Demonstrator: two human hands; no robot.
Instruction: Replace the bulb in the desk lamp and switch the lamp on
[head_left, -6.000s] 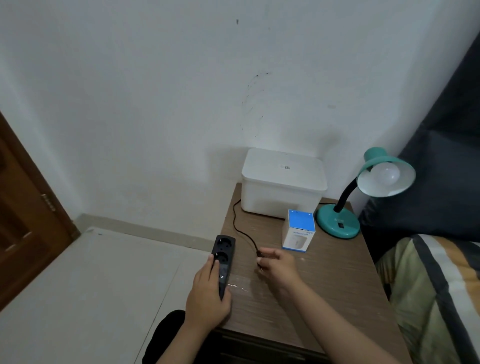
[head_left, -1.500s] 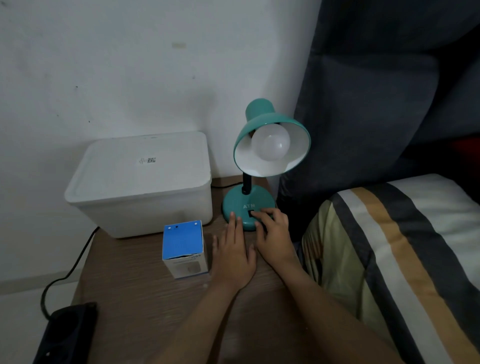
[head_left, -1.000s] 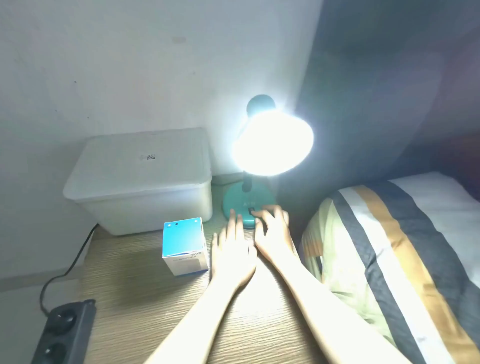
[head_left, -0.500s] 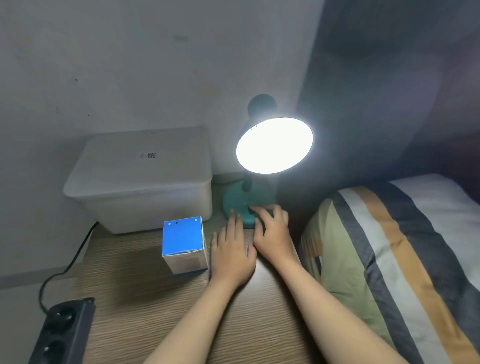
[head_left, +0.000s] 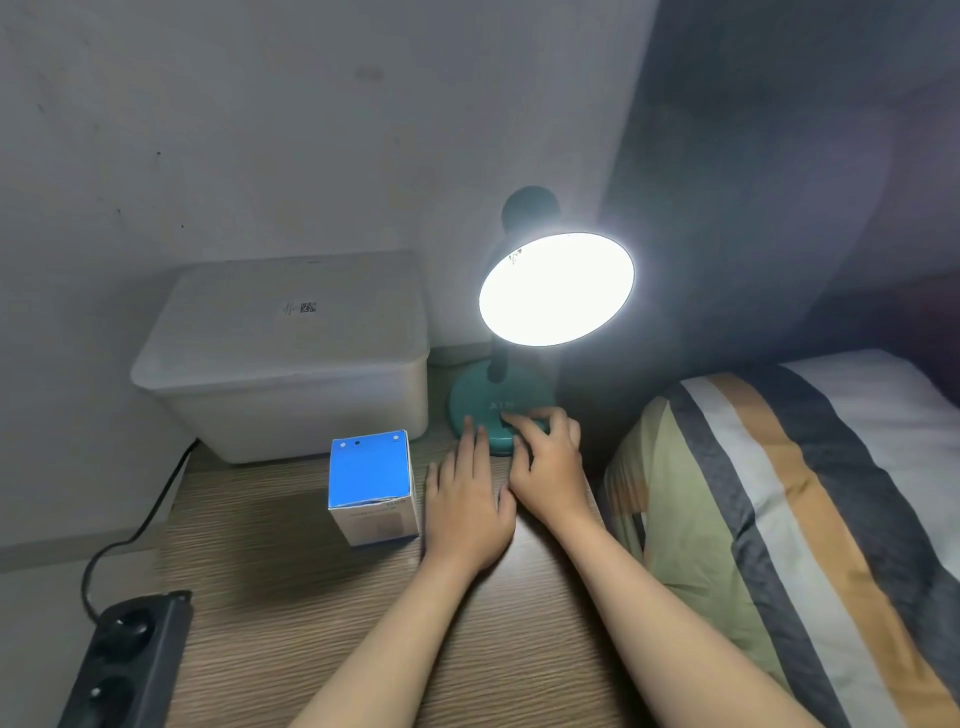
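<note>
The teal desk lamp stands at the back right of the wooden bedside table (head_left: 291, 613), and its shade (head_left: 556, 288) glows bright white, so the bulb inside is lost in glare. My right hand (head_left: 545, 462) rests on the front of the lamp's round base (head_left: 478, 395), fingertips on the switch area. Flat on the table beside it lies my left hand (head_left: 467, 504), fingers together, tips touching the base's edge. Left of my left hand stands a blue-topped bulb box (head_left: 371, 486), closed.
A white lidded plastic box (head_left: 291, 353) sits against the wall behind the bulb box. A black power strip (head_left: 124, 660) hangs at the table's front left corner, its cable (head_left: 130, 535) running up behind the white box. A striped pillow (head_left: 789, 519) lies on the right.
The lamp went from unlit to lit about one second ago and stays lit. Both hands have held their places at the base. Six seconds ago the hands were at the power strip.
</note>
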